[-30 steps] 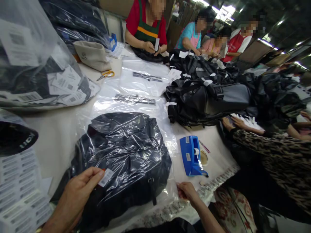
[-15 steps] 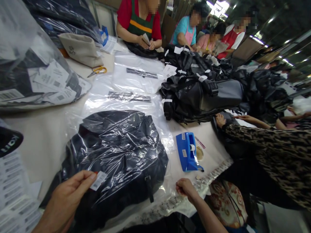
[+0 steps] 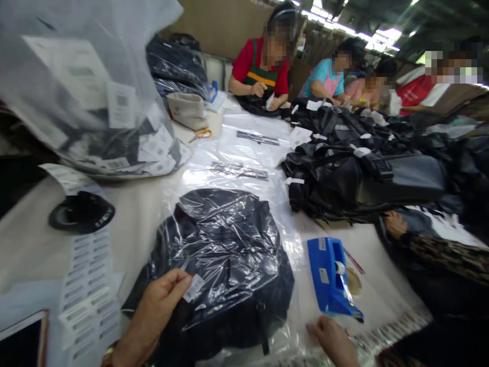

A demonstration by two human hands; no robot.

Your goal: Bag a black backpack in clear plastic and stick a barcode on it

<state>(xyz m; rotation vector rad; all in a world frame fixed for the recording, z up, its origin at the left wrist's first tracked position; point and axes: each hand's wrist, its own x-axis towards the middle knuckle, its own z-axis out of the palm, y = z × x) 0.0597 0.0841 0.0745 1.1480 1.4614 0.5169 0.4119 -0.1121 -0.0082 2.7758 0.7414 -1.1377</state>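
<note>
Left hand (image 3: 158, 303) pinches a small white barcode sticker (image 3: 194, 288) between thumb and fingertips, right over a black backpack (image 3: 225, 265) in crinkled, glossy clear polybag (image 3: 282, 224) on the cloth-covered table (image 3: 133, 219). Right hand (image 3: 331, 340) sits low beside the blue plastic tape dispenser (image 3: 330, 275), grip can't tell. Sheet of barcode stickers (image 3: 87, 280) lies left.

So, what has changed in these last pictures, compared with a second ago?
The head camera turned, so everything sits further right in the view. The right hand uncurled its fingers beside the clear plastic bag. The left hand still pinches the barcode label; the black backpack inside the bag and the blue tape dispenser stayed where they were.
</note>
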